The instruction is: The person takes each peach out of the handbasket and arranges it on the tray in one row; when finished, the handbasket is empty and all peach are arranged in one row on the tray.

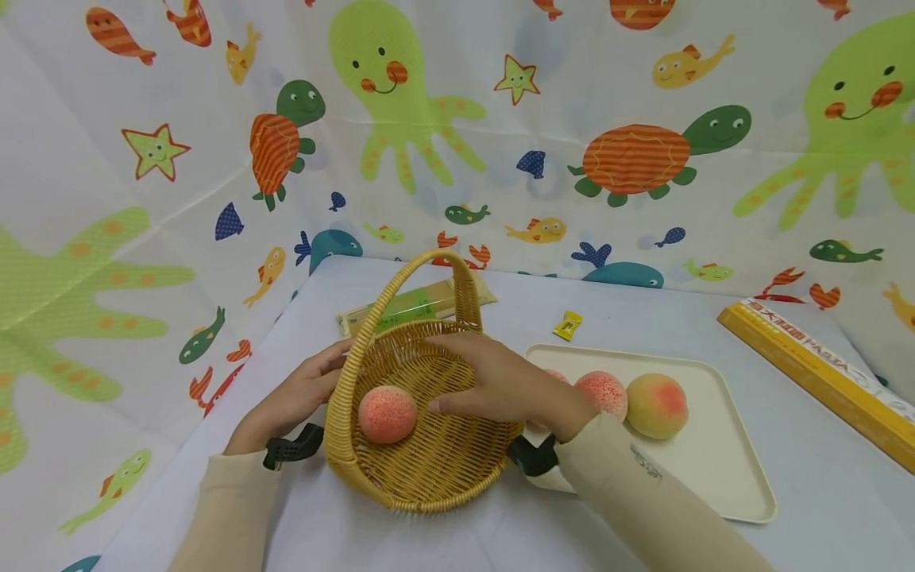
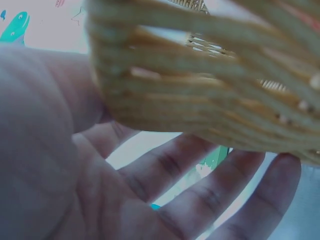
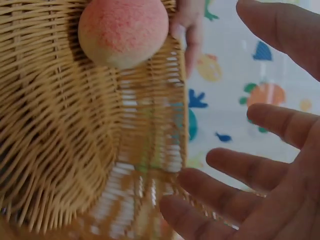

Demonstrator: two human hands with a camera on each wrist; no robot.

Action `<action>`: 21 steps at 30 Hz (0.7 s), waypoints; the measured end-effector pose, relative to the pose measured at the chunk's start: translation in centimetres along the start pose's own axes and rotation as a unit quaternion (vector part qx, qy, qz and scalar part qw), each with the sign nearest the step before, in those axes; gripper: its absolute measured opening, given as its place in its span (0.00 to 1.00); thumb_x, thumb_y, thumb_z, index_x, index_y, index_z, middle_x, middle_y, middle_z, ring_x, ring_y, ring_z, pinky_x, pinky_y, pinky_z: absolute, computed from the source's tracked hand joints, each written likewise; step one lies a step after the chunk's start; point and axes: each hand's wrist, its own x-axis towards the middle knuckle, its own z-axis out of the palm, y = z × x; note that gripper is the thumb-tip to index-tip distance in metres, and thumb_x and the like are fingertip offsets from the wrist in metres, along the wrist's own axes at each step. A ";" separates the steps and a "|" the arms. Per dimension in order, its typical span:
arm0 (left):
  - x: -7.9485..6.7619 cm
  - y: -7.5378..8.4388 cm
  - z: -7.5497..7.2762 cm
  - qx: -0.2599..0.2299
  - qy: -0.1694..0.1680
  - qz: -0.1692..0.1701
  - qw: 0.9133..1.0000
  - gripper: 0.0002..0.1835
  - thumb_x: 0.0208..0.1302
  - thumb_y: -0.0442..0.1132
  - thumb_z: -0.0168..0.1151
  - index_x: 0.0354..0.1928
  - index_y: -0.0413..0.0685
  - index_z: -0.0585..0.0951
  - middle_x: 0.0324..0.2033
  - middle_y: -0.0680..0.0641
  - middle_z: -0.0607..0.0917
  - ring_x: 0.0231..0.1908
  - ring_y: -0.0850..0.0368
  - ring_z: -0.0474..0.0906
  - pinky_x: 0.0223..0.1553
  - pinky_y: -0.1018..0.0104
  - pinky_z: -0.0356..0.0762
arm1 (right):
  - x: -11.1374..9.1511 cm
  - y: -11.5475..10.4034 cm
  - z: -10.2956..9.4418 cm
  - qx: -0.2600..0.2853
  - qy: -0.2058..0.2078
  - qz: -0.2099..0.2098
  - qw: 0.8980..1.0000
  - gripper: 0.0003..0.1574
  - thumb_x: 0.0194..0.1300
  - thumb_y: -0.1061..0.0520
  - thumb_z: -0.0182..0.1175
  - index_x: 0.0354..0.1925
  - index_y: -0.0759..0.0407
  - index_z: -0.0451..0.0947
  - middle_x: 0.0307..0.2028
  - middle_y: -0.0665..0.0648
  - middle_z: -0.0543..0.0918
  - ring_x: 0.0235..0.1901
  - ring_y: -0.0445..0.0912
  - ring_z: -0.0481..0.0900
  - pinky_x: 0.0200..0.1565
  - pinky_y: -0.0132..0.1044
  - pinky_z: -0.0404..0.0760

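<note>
A wicker basket (image 1: 457, 469) with a tall arched handle (image 1: 375, 306) stands in front of me. One pinkish-red peach (image 1: 388, 415) lies inside it, towards the left wall. My left hand (image 1: 303, 397) is at the basket's left outer side. In the left wrist view its fingers (image 2: 200, 195) stretch along the woven wall, touching it. Over the basket's right part hovers my right hand (image 1: 493, 377), fingers spread and palm empty, apart from the peach (image 3: 125, 32). More peaches (image 1: 658, 406) lie on a cream tray (image 1: 715, 469) to the right, one partly hidden by my right wrist.
Behind the basket lies a long clear packet with a green label (image 1: 415, 308). A small yellow wrapped sweet (image 1: 568, 325) sits beyond the tray. At the far right is a long yellow box (image 1: 822, 373). A sea-animal curtain (image 1: 457, 183) borders the white table.
</note>
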 end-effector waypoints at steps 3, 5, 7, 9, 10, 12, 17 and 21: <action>0.1 -0.1 0.0 0.001 0.002 -0.003 1.000 0.29 0.84 0.47 0.48 0.82 0.54 0.60 0.72 0.33 0.71 0.66 0.34 0.75 0.56 0.47 0.82 | 2.0 -0.4 0.7 -0.016 -0.026 -0.015 0.999 0.49 0.65 0.47 0.75 0.78 0.51 0.66 0.74 0.51 0.71 0.74 0.47 0.65 0.72 0.46 0.67; 0.1 -0.1 0.0 0.002 0.003 -0.002 1.000 0.29 0.84 0.46 0.48 0.82 0.54 0.60 0.72 0.33 0.71 0.65 0.34 0.75 0.55 0.47 0.82 | 3.0 -0.7 1.2 -0.027 -0.046 -0.018 0.998 0.47 0.65 0.49 0.75 0.77 0.51 0.67 0.73 0.51 0.73 0.72 0.45 0.68 0.71 0.44 0.69; 0.0 -0.1 0.0 0.002 0.003 0.000 1.000 0.29 0.84 0.46 0.48 0.82 0.54 0.60 0.71 0.32 0.71 0.65 0.34 0.75 0.55 0.47 0.82 | 4.1 -1.0 1.7 -0.031 -0.070 -0.018 0.997 0.46 0.65 0.51 0.74 0.77 0.49 0.68 0.72 0.50 0.74 0.68 0.45 0.72 0.67 0.40 0.72; -0.1 -0.2 0.0 0.001 0.003 0.003 1.000 0.29 0.84 0.45 0.48 0.82 0.53 0.60 0.72 0.32 0.71 0.65 0.34 0.75 0.54 0.47 0.82 | 5.0 -1.3 2.4 -0.027 -0.095 -0.016 0.995 0.46 0.65 0.52 0.74 0.77 0.49 0.68 0.72 0.49 0.74 0.65 0.45 0.73 0.64 0.38 0.74; -0.1 -0.2 0.0 0.000 0.003 0.003 1.000 0.29 0.84 0.45 0.48 0.82 0.53 0.60 0.72 0.32 0.71 0.65 0.34 0.75 0.54 0.47 0.82 | 5.5 -1.4 2.7 -0.023 -0.107 -0.015 0.994 0.46 0.65 0.53 0.74 0.77 0.49 0.68 0.72 0.49 0.75 0.64 0.45 0.74 0.64 0.37 0.74; -0.2 -0.1 0.0 -0.001 0.002 0.005 1.000 0.29 0.84 0.46 0.48 0.82 0.53 0.59 0.72 0.32 0.70 0.65 0.34 0.75 0.55 0.47 0.82 | 6.3 -1.5 3.4 -0.019 -0.129 -0.010 0.991 0.46 0.64 0.54 0.74 0.77 0.46 0.69 0.71 0.48 0.75 0.62 0.44 0.74 0.63 0.36 0.74; -0.1 -0.1 0.0 -0.006 -0.003 0.004 1.000 0.29 0.84 0.47 0.47 0.82 0.54 0.59 0.73 0.33 0.69 0.65 0.34 0.75 0.56 0.47 0.81 | 7.5 -1.6 4.7 -0.028 -0.162 0.000 0.986 0.44 0.62 0.52 0.77 0.73 0.40 0.72 0.62 0.44 0.81 0.57 0.39 0.75 0.60 0.34 0.75; -0.1 -0.1 0.1 -0.005 -0.002 0.005 1.000 0.28 0.84 0.46 0.48 0.81 0.54 0.61 0.72 0.34 0.70 0.64 0.35 0.75 0.55 0.49 0.81 | 7.9 -1.7 5.4 -0.026 -0.176 -0.001 0.984 0.44 0.59 0.52 0.79 0.71 0.40 0.74 0.59 0.44 0.82 0.53 0.39 0.76 0.54 0.32 0.77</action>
